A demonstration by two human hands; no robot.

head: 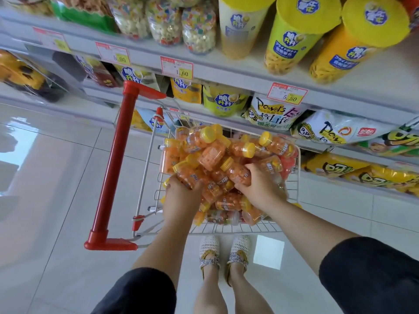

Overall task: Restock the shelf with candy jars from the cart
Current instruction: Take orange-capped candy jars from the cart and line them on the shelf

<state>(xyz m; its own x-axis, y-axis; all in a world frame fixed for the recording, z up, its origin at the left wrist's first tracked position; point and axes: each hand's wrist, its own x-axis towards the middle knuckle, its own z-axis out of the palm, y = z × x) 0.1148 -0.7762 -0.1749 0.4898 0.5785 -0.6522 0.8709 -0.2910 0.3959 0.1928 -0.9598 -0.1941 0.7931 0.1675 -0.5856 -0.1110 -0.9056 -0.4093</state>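
The candy jars [226,155] lie heaped in the wire cart [226,228], small clear plastic jars with yellow screw caps and orange sweets inside, tumbled on their sides in every direction and filling the basket to its rim. Both hands are down in the heap. The left hand [181,191] has its fingers curled round one jar [184,174] at the near left of the pile, the yellow cap pointing up and left past the knuckles. The right hand [258,186] grips a second jar [237,171] near the middle, thumb on the near side and fingers wrapped over the far side, the cap tilted up to the left. Both held jars touch the jars around them.

The cart stands close in front of the shelf [226,75], its red handle [115,159] off to the left. On the upper level stand tall yellow-lidded tubs [292,35] and clear bags of mixed coloured snacks [163,21]. Price tags [176,68] hang along the shelf edges. Lower levels hold yellow and white snack bags [269,114], lying just behind and to the right of the cart.

Pale glossy floor tiles [56,177] spread to the left. Below the cart are two feet in white knitted shoes [209,252], and dark sleeves [371,275] cover the upper arms.
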